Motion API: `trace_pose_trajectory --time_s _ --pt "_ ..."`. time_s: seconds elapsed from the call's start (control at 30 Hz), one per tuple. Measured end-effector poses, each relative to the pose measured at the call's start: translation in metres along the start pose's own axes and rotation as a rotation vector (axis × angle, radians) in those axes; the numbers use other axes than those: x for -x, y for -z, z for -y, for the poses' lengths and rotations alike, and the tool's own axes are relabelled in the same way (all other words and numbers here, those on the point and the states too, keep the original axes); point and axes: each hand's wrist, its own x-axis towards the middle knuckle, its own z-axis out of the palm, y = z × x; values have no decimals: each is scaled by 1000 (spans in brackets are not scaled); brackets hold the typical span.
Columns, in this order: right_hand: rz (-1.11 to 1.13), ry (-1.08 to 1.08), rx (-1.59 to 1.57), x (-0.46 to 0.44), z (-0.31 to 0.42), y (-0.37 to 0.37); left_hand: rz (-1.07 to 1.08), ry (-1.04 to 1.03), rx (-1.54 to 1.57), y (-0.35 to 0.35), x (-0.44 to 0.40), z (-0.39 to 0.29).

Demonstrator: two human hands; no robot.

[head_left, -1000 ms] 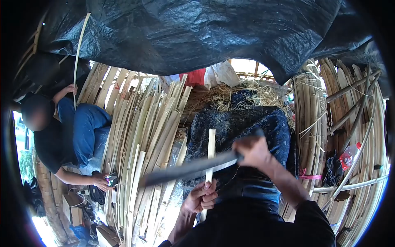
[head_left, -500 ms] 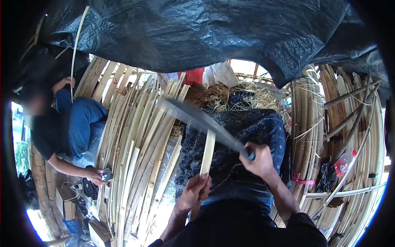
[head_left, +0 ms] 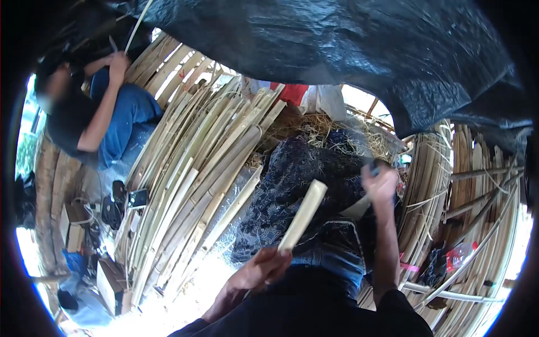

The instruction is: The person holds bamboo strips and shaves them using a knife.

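My left hand (head_left: 263,268) is closed around a pale bamboo strip (head_left: 304,214), whose end tilts up and to the right over my lap. My right hand (head_left: 383,184) grips the dark handle (head_left: 374,165) of a large knife and is held out to the right, smeared by motion. Part of what looks like the knife's grey blade (head_left: 357,208) shows below the fist; the rest I cannot make out. Strip and knife are apart. Dark patterned cloth (head_left: 281,177) covers my legs beneath both hands.
Long bamboo strips (head_left: 188,194) lie stacked on the left, with more bundles (head_left: 429,185) on the right. A co-worker (head_left: 92,112) sits at the far left, holding a thin strip (head_left: 137,27). A phone (head_left: 137,198) lies near the stack. Dark tarp (head_left: 348,45) hangs overhead.
My right hand has swung the knife off the bamboo strip, to the right and up. The strip now leans further right. The co-worker's hand has left the phone and risen. The view has turned.
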Motion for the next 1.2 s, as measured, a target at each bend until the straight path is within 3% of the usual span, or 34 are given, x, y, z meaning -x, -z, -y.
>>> trace_pose_trajectory --time_s 0.07,0.13,0.17,0.2,0.23,0.27,0.3,0.33,0.37,0.4,0.47,0.57,0.67,0.77,0.8,0.87,0.93,0.97,1.07,1.13,1.2 --pt "-160 -80 -115 -36 -52 4 -71 153 -50 -6 13 5" --pt "-182 -128 -284 -38 -91 14 -117 119 -120 3 2 1" --pt "-139 -175 -383 -33 -105 15 -174 -65 -200 6 -11 13" --pt "-239 -251 -395 -17 -75 26 -259 -236 -277 5 -17 22" --pt "-119 -249 -646 -11 -116 8 -287 -277 -255 -2 -24 14" --pt "-132 -327 -640 6 -105 12 -323 -374 -286 -4 -38 22" --pt "-138 -306 -661 21 -124 4 -297 -344 -388 -4 -37 7" --pt "-145 -400 -473 43 -102 8 -284 -367 -419 -6 -40 4" --pt "-161 163 89 58 -138 -1 -274 -366 -417 -9 -45 5" --pt "2 -260 -329 55 -86 21 -328 -358 -405 -11 -47 8" --pt "-51 51 -136 60 -76 20 -236 -477 -442 -13 -49 15" --pt "54 -47 -346 59 -18 36 -201 -377 -448 -14 -29 -9" --pt "106 114 -387 48 12 37 -210 -278 -325 -7 -25 -13" --pt "80 182 -182 44 67 51 -130 -266 -116 6 -25 -11" --pt "65 215 -79 44 73 56 -77 -296 -23 11 -26 -8" --pt "131 163 -179 36 60 45 -75 -278 26 18 -28 -4" --pt "185 250 -285 35 67 38 -62 -297 -10 26 -19 -12" --pt "135 383 -312 37 70 33 -102 -381 -71 27 -19 -13" --pt "156 475 -327 54 90 30 -223 -395 -279 29 -17 -26" --pt "178 483 -360 69 105 31 -179 -428 -273 33 -30 -14" --pt "340 391 -377 81 93 21 -216 -390 -130 30 -41 -8"
